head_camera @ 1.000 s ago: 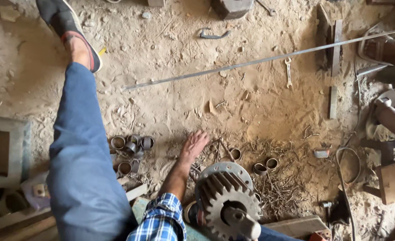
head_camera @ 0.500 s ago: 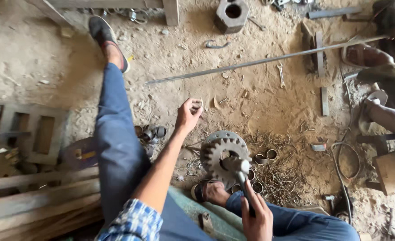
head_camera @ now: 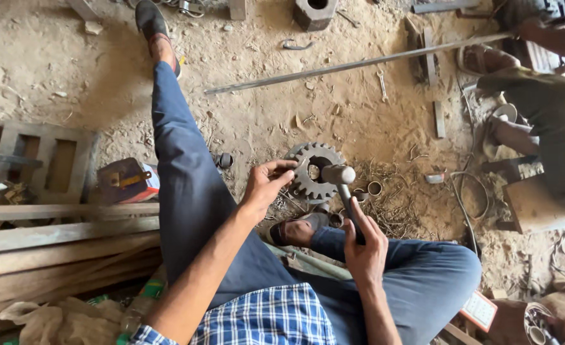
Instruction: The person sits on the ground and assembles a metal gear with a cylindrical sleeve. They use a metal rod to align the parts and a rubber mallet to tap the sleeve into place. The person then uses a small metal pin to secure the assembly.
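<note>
The left hand (head_camera: pixel 266 185) pinches the toothed gear (head_camera: pixel 314 171) by its left rim — fingers clamped. The right hand (head_camera: pixel 362 246) grips a hammer (head_camera: pixel 343 191), its handle running near-to-far, head just right of the gear's bore.

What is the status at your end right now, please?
Left hand fingers pinch the toothed gear at its rim. Right hand grips the hammer, head at the gear's bore. Metal rings lie beside it.

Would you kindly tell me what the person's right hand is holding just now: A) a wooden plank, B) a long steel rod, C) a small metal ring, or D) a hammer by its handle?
D: the right hand grips the dark handle of a hammer, whose head sits over the toothed gear that the left hand touches.
</note>
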